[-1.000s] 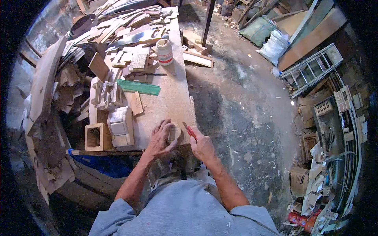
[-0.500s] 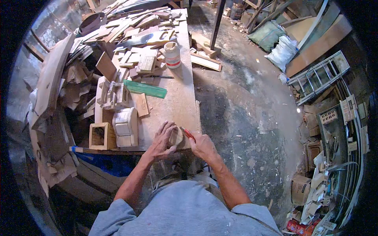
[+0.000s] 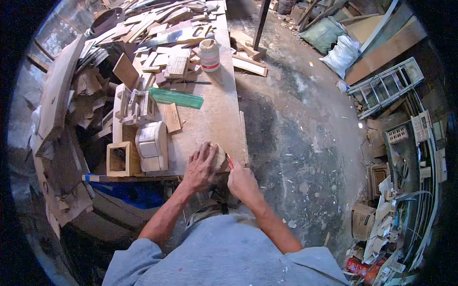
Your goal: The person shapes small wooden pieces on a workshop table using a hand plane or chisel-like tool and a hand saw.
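Note:
My left hand (image 3: 199, 170) lies over a small rounded wooden piece (image 3: 219, 158) at the near end of the workbench, fingers along its left side, holding it against the top. Closed around a slim red tool with a dark, thin tip (image 3: 230, 162) is my right hand (image 3: 244, 183). That tip points away from me at the right edge of the wooden piece; whether it is a pencil or a blade is too small to tell. Left of my hands stand a curved-top wooden block (image 3: 152, 145) and an open square wooden frame (image 3: 122, 159).
A green strip (image 3: 175, 98) and a thin wooden board (image 3: 172, 117) lie farther up the bench (image 3: 214, 119). Beyond stand a white jar (image 3: 209, 56) and heaped wood offcuts (image 3: 176, 64). To the right, a ladder-like frame (image 3: 387, 88) and stacked scraps line the floor.
My right hand and the red tool have shifted slightly right and down, the tool now more upright. My left hand has moved a little right over the wooden piece. The view has shifted slightly.

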A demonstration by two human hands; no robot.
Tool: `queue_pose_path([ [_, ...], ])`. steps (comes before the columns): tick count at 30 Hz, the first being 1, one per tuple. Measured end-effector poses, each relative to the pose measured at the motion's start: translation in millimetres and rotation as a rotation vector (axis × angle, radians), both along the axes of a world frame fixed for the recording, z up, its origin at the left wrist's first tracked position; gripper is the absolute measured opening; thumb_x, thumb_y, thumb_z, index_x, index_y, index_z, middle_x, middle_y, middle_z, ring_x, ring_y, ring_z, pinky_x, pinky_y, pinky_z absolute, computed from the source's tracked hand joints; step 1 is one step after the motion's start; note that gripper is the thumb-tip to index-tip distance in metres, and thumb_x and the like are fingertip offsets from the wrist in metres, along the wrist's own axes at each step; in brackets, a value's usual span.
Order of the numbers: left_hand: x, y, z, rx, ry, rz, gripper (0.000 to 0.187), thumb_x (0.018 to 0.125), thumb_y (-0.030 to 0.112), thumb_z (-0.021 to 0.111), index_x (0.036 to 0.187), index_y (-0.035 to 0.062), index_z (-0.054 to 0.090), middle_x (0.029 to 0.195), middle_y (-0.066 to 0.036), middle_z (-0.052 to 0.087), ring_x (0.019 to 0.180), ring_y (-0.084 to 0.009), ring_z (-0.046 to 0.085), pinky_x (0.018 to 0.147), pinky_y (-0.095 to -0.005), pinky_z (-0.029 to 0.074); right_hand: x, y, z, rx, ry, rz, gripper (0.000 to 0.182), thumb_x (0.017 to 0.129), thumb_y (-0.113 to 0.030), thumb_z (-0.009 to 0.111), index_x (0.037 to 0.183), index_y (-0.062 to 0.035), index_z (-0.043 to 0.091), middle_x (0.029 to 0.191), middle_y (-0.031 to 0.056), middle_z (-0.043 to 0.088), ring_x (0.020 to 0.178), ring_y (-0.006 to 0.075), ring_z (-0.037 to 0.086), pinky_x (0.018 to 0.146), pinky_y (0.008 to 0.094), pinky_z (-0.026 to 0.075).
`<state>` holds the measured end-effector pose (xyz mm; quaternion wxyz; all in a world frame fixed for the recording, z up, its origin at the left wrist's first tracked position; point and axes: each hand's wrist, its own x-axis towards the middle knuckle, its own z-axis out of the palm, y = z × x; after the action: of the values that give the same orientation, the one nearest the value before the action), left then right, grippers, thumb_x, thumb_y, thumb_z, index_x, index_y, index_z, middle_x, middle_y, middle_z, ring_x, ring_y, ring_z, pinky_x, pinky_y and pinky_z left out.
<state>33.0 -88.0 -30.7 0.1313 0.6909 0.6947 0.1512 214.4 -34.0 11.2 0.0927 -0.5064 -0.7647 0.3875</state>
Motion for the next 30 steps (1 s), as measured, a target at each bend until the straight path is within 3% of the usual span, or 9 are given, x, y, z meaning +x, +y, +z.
queue_pose_path([
  [9, 35, -7, 6, 0.009, 0.062, 0.235, 0.069, 0.094, 0.032, 0.06, 0.153, 0.0076, 0.033, 0.154, -0.027, 0.03, 0.137, -0.0434, 0.037, 0.109, -0.0513, 0.033, -7, -35, 11, 0.074, -0.155, -0.069, 0.033, 0.093, -0.013, 0.049, 0.122, 0.0009, 0.055, 0.082, 0.0338, 0.066, 0.082, 0.0526, 0.066, 0.076, 0.0591, 0.054],
  [12, 38, -6, 5, -0.027, 0.026, 0.277, 0.076, 0.091, 0.039, 0.062, 0.154, 0.0093, 0.031, 0.155, -0.029, 0.027, 0.139, -0.0437, 0.035, 0.11, -0.054, 0.031, 0, -28, 12, 0.043, -0.127, -0.065, 0.034, 0.093, -0.013, 0.049, 0.124, 0.0004, 0.054, 0.081, 0.0319, 0.066, 0.082, 0.051, 0.066, 0.075, 0.059, 0.054],
  [18, -21, -5, 12, 0.032, -0.018, -0.066, 0.097, 0.08, 0.055, 0.069, 0.157, 0.0143, 0.028, 0.159, -0.025, 0.024, 0.146, -0.0439, 0.026, 0.113, -0.0586, 0.025, 10, 0, -10, 0.075, -0.049, -0.073, 0.031, 0.093, -0.015, 0.05, 0.118, 0.0011, 0.058, 0.087, 0.0339, 0.066, 0.086, 0.0525, 0.064, 0.079, 0.0595, 0.052],
  [20, -33, 2, 16, -0.049, -0.049, -0.187, 0.088, 0.081, 0.041, 0.072, 0.156, 0.0155, 0.033, 0.159, -0.02, 0.027, 0.146, -0.0407, 0.028, 0.113, -0.0558, 0.028, -4, -1, 13, -0.004, -0.032, -0.126, 0.03, 0.093, -0.015, 0.05, 0.117, 0.0009, 0.059, 0.088, 0.0347, 0.065, 0.087, 0.0523, 0.064, 0.08, 0.0589, 0.052],
  [22, -37, 5, 16, -0.068, -0.087, -0.249, 0.084, 0.082, 0.033, 0.073, 0.155, 0.0153, 0.035, 0.159, -0.019, 0.029, 0.145, -0.0391, 0.031, 0.113, -0.0542, 0.03, -10, -4, 0, 0.047, -0.04, -0.117, 0.03, 0.093, -0.015, 0.049, 0.116, 0.0012, 0.059, 0.088, 0.0348, 0.065, 0.088, 0.0524, 0.065, 0.08, 0.0588, 0.052],
  [25, -32, 2, 16, -0.032, -0.101, -0.208, 0.08, 0.082, 0.026, 0.073, 0.153, 0.0145, 0.038, 0.156, -0.018, 0.033, 0.142, -0.0385, 0.035, 0.112, -0.0518, 0.033, -16, -7, -8, 0.044, -0.039, -0.132, 0.029, 0.092, -0.014, 0.049, 0.116, 0.001, 0.058, 0.087, 0.0356, 0.065, 0.087, 0.0527, 0.065, 0.078, 0.0592, 0.053],
  [30, -24, -3, 15, 0.01, -0.053, -0.152, 0.079, 0.082, 0.036, 0.074, 0.151, 0.013, 0.041, 0.152, -0.019, 0.036, 0.137, -0.0386, 0.04, 0.11, -0.0507, 0.035, -20, -20, 5, 0.084, -0.067, -0.099, 0.035, 0.091, -0.01, 0.049, 0.124, 0.002, 0.051, 0.086, 0.0345, 0.066, 0.084, 0.052, 0.066, 0.075, 0.0595, 0.054],
])
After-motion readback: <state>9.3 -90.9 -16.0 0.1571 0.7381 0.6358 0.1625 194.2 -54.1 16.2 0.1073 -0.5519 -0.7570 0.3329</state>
